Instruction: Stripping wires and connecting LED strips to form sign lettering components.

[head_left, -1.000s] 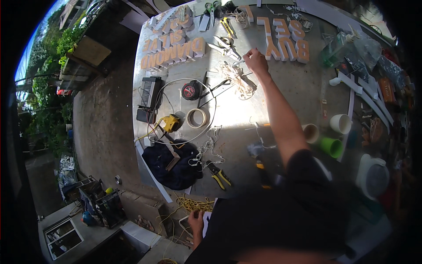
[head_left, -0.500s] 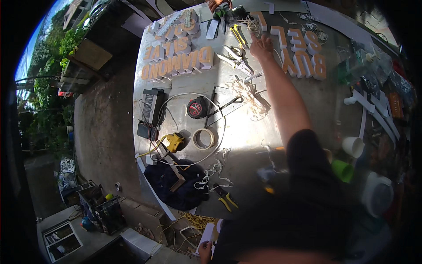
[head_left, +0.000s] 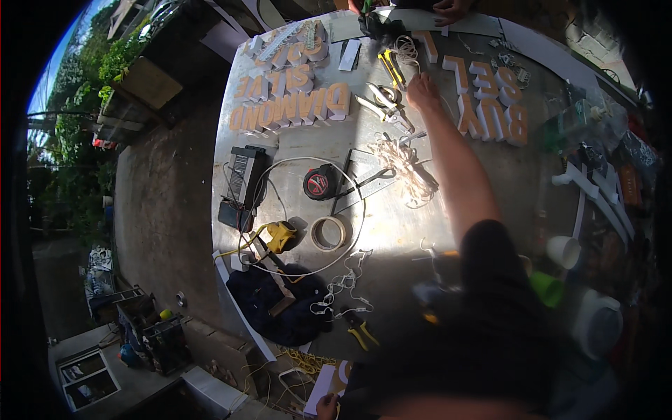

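Observation:
My right arm stretches to the far side of the metal table, where my right hand (head_left: pixel 422 92) is closed on a strand of white cable (head_left: pixel 407 50); the rest of the cable lies coiled just beyond. Beside this hand are a yellow utility knife (head_left: pixel 390 68) and light-handled snips (head_left: pixel 385 105). Low in the picture my left hand (head_left: pixel 327 407) grips a white-sided letter (head_left: pixel 322 389) with a tan face, held below the table's near edge. My body hides part of that letter.
Tan-faced block letters (head_left: pixel 290 108) stand at the far left, others (head_left: pixel 493 105) at the far right. A tape measure (head_left: pixel 320 182), tape roll (head_left: pixel 328 233), bundled white cord (head_left: pixel 406 168) and black power supply (head_left: pixel 246 175) lie mid-table. A co-worker's hand (head_left: pixel 451 10) rests at the far edge.
My right hand has drawn in its pointing fingers around the cable strand. The co-worker's green-handled scissors have lifted off the table toward the far edge, and a second co-worker hand has appeared.

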{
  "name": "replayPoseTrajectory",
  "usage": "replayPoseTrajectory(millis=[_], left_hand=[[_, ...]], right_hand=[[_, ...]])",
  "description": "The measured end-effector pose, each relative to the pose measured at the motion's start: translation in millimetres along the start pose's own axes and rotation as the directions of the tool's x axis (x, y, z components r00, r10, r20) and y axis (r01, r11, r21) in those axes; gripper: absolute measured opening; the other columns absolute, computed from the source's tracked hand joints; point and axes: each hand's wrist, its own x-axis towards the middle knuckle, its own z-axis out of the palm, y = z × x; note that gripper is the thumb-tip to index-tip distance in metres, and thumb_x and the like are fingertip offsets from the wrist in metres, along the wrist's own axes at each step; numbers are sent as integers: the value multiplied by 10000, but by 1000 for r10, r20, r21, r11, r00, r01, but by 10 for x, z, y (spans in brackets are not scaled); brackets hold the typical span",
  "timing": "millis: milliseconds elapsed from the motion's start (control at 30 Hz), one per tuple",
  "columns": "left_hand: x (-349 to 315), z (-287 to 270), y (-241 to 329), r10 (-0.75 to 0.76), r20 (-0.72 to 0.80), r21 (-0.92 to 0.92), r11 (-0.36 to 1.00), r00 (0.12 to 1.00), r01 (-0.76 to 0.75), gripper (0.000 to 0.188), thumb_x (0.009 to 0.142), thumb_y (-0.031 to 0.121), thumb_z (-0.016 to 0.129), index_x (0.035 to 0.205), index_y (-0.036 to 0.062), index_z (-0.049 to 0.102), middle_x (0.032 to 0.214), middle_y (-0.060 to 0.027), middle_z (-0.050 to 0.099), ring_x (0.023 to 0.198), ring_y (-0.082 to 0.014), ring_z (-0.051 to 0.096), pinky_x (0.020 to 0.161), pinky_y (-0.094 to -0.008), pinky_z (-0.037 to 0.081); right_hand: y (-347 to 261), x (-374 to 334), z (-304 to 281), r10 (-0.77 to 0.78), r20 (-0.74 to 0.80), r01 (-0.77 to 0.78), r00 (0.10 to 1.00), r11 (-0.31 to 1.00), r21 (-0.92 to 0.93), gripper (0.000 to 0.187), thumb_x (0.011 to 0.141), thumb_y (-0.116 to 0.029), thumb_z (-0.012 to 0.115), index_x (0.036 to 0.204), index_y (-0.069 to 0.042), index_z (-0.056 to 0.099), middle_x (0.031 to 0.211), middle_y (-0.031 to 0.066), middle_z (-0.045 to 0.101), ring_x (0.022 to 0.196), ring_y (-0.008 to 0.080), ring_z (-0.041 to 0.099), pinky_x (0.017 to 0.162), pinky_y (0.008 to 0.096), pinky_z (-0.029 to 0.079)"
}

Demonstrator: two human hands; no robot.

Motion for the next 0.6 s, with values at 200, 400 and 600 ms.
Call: replayPoseTrajectory(millis=[200, 400, 600], left_hand=[[121, -1, -95, 77, 4, -7, 997, 997, -77, 380, 823, 333, 695, 1010, 2, 684, 914, -178, 686, 869, -226, 661, 781, -349, 496], [134, -32, 35, 105, -62, -141, 983, 993, -113, 285, 850, 217, 657, 975, -37, 681, 801, -120, 694, 717, -201, 654, 706, -348, 499], [-14, -217, 595, 301, -217, -187, 921, 929, -342, 281, 830, 166, 686, 986, -64, 642, 860, -141, 669, 776, -204, 650, 713, -319, 500]], right_hand=[[-38, -249, -499, -34, -150, 86, 988, 930, 357, 318, 888, -151, 507, 1156, 8, 572, 1128, 250, 564, 1080, 389, 538, 958, 424, 420], [-71, -1107, -2211, 70, -365, 318, 928, 355, 879, 349, 970, -196, 482, 1246, 3, 561, 1083, 88, 619, 991, 171, 568, 878, 286, 436], [-54, -2794, -4026, 11, -574, 569, 819, 122, 814, 318, 986, -159, 464, 1241, -3, 573, 1079, 48, 624, 920, 63, 521, 824, 194, 394]])
